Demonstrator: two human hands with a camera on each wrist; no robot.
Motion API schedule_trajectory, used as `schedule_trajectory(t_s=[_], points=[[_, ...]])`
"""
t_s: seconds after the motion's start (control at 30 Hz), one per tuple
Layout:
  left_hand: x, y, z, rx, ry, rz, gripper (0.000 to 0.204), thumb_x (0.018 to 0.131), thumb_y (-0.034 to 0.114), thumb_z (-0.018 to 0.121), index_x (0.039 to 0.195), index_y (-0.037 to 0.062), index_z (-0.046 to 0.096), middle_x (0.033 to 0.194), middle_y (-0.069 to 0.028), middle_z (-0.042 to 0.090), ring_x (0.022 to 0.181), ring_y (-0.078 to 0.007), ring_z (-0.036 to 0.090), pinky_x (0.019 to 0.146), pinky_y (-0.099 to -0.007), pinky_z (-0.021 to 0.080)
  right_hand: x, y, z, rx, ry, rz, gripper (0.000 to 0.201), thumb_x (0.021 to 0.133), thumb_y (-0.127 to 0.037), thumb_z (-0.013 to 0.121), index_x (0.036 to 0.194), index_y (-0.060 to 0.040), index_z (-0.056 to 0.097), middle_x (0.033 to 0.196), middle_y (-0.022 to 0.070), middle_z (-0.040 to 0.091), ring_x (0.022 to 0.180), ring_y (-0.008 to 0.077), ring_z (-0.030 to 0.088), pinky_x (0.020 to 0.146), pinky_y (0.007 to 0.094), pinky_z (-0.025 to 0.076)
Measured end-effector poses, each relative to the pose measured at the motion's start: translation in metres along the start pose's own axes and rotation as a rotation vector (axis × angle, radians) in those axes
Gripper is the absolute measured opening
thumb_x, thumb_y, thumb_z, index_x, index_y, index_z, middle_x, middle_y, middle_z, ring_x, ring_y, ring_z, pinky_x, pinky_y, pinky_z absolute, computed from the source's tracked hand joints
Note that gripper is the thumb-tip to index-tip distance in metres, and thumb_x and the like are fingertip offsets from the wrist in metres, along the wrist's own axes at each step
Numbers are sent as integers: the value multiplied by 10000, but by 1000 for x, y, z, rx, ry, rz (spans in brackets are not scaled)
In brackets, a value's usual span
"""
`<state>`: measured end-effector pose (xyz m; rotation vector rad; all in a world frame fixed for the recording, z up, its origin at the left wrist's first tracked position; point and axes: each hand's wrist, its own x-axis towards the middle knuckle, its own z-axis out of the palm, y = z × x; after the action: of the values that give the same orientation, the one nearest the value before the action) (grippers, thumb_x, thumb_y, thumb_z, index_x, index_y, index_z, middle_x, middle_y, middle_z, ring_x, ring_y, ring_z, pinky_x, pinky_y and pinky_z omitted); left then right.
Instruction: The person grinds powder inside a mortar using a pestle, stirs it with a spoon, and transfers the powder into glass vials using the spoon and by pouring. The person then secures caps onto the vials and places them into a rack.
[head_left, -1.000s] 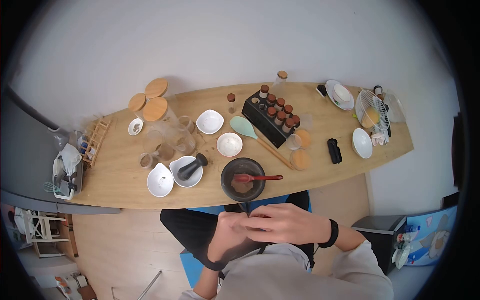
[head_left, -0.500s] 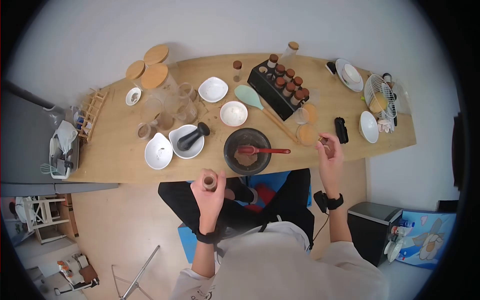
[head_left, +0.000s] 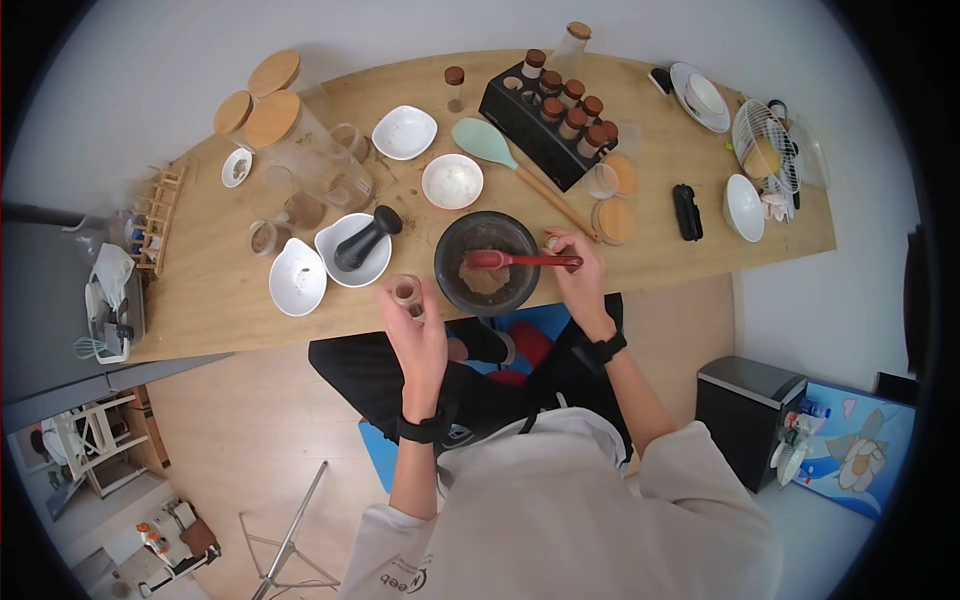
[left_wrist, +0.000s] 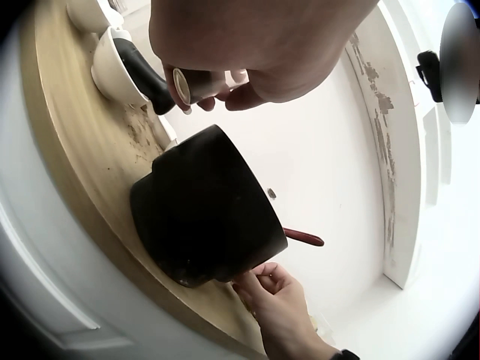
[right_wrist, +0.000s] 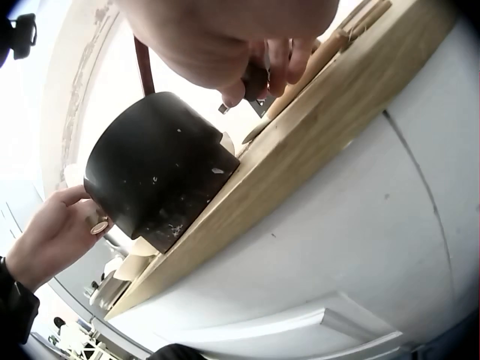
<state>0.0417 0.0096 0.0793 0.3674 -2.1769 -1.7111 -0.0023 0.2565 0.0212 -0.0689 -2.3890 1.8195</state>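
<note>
My left hand grips a small open-topped glass vial, left of the dark mortar at the table's front edge. In the left wrist view the vial lies tilted in the curled fingers. On the mortar's right side, my right hand pinches a small brown cap between thumb and fingers. A red scoop lies across the mortar, above brown powder; its handle end overlaps the right hand in the head view, but stands free of it in the left wrist view.
A black rack of brown-capped vials stands behind the mortar, near a green spatula. White bowls sit to the left, one with a black pestle. Wood-lidded jars stand at the back left. A black case lies right.
The hands were together over the lap, then parted, the left with the open vial, the right with the cap. Since then the right hand has moved left to the mortar's side.
</note>
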Motion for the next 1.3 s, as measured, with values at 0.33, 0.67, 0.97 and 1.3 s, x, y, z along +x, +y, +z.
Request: schedule_trajectory(t_s=[0.33, 0.67, 0.97, 1.3], points=[[27, -9, 26, 113, -49, 184, 174, 1033, 37, 666, 1068, -8, 501, 1008, -160, 499, 920, -325, 517, 881, -395, 455, 4, 20, 6, -209, 40, -222, 318, 879, 59, 780, 1086, -38, 559, 1359, 208, 685, 1283, 387, 644, 1048, 435, 516], [25, -20, 35, 9, -36, 111, 183, 1038, 32, 665, 1065, -13, 490, 1025, -143, 484, 946, -303, 514, 898, -384, 443, -42, -48, -3, -33, 5, 32, 486, 957, -38, 767, 1402, -34, 570, 1208, 88, 657, 1092, 180, 632, 974, 321, 500], [27, -24, 34, 21, -52, 199, 140, 1064, 54, 644, 1115, 2, 525, 1047, -101, 512, 951, -223, 517, 888, -332, 440, -6, -118, 16, -4, -39, -37, 117, 1049, -55, 675, 1143, 4, 709, 992, 34, 688, 859, 91, 620, 754, 260, 500], [30, -19, 32, 58, -61, 299, 124, 1022, 13, 651, 1116, -5, 572, 1104, -143, 552, 1030, -298, 556, 959, -381, 447, 1, -143, 18, -203, -145, 0, 124, 1056, -90, 676, 1094, 27, 685, 874, 54, 634, 698, 95, 508, 628, 252, 420]])
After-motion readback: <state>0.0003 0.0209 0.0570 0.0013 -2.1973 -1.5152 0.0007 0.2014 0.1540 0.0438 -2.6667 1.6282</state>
